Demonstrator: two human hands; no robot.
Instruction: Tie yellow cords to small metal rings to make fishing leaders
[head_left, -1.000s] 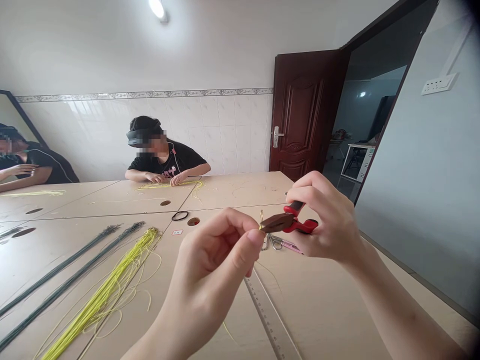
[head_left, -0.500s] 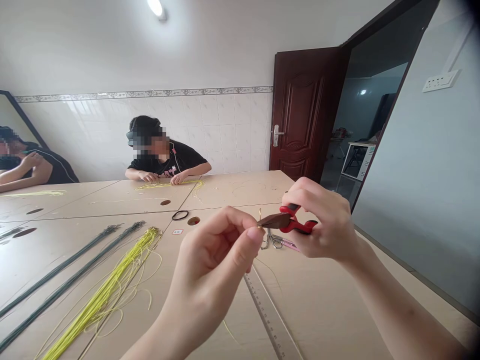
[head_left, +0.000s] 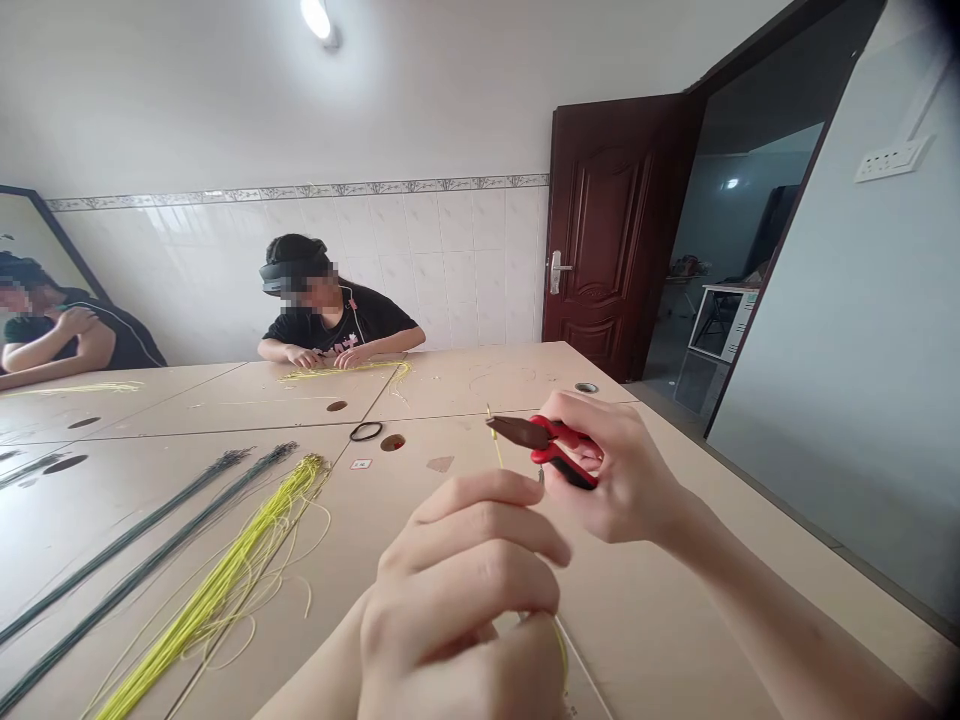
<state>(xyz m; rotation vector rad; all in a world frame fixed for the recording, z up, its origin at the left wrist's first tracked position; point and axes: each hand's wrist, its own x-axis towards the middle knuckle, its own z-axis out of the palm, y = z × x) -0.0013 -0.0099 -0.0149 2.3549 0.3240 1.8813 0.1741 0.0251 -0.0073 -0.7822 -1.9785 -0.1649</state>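
Note:
My right hand grips red-handled pliers above the table, jaws pointing left. The jaw tips pinch the upper end of a thin yellow wire. That wire runs down toward my left hand, which is closed low in the middle of the view, fingers curled over the wire's lower part. A bundle of yellow wires and long dark green wires lie on the beige table to the left.
A black ring and round holes mark the table's middle. Across the table a person in black handles yellow wires; another person's arm rests at far left. A dark door stands open at right.
My left hand dropped down and toward me, sliding along the wire. The pliers swung left and up with the wire's end, and the view shifted, hiding the scissors and ruler.

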